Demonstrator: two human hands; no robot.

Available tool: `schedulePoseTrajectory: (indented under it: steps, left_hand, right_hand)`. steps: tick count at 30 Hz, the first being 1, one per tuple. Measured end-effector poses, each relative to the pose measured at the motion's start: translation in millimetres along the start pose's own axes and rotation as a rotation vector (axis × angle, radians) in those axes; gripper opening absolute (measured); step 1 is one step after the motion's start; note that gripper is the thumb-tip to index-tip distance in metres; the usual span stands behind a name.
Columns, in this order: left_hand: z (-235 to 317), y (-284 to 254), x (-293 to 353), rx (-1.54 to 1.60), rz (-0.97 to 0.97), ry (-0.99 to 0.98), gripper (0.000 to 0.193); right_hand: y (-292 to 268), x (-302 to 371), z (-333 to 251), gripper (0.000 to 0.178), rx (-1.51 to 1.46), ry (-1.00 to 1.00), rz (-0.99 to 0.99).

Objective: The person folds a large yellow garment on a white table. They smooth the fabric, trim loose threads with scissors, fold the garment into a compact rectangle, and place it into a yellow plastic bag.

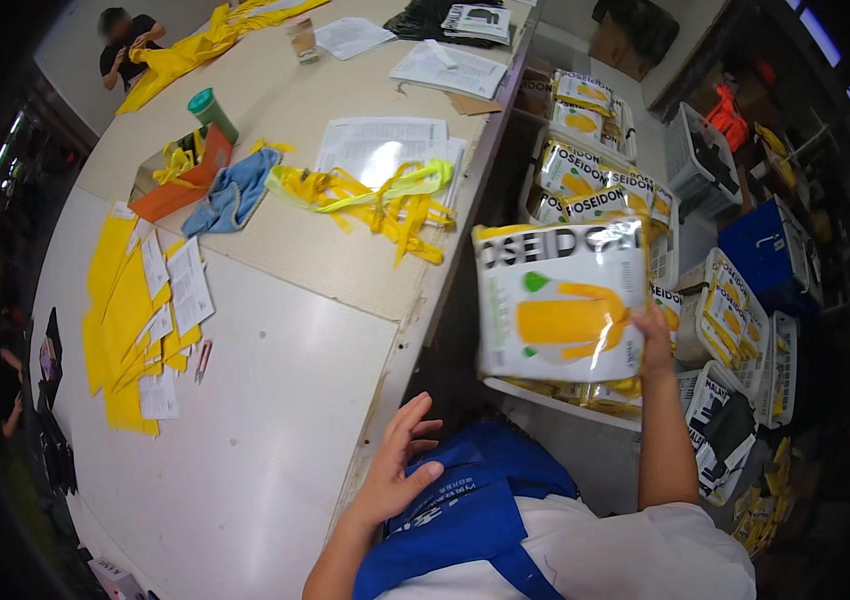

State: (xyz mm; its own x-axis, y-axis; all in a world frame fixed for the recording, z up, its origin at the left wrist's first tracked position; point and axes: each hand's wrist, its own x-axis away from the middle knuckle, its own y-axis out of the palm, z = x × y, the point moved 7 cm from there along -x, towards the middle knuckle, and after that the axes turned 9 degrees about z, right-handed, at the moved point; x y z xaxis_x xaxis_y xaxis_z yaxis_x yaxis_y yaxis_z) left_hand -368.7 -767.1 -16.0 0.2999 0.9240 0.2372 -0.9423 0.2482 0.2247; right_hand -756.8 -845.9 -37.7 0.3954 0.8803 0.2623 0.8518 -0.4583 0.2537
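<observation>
A flat plastic package [555,300] with a picture of an orange-yellow long-sleeved garment on a white front is held up over the baskets at the right. My right hand [653,340] grips its right edge. My left hand [400,470] is empty, fingers apart, in front of my blue apron [485,480] and close to the table edge. Below and behind the held package, more packages of the same look [595,185] fill white plastic baskets [560,402].
On the large table [295,340] lie yellow pieces with paper tags [130,310], yellow strips [375,195], papers [375,140], a blue cloth [230,195], an orange box [175,185] and scissors [203,360]. Another person [130,45] handles yellow material at the far left. A blue crate [765,255] stands right.
</observation>
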Motion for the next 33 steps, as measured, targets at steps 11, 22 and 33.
schedulePoseTrajectory:
  steps: [11, 22, 33]
  left_hand:
    - [-95, 37, -26, 0.011, 0.368, -0.376, 0.062]
    - [-237, 10, 127, -0.328, 0.860, -0.428, 0.051]
    - [-602, 185, 390, 0.360, 1.611, -1.106, 0.057]
  right_hand:
    - [-436, -145, 96, 0.062, 0.807, 0.141, 0.485]
    - [-76, -36, 333, 0.044, 1.100, 0.335, -0.928]
    - [58, 137, 357, 0.032, 1.642, 0.032, -1.881]
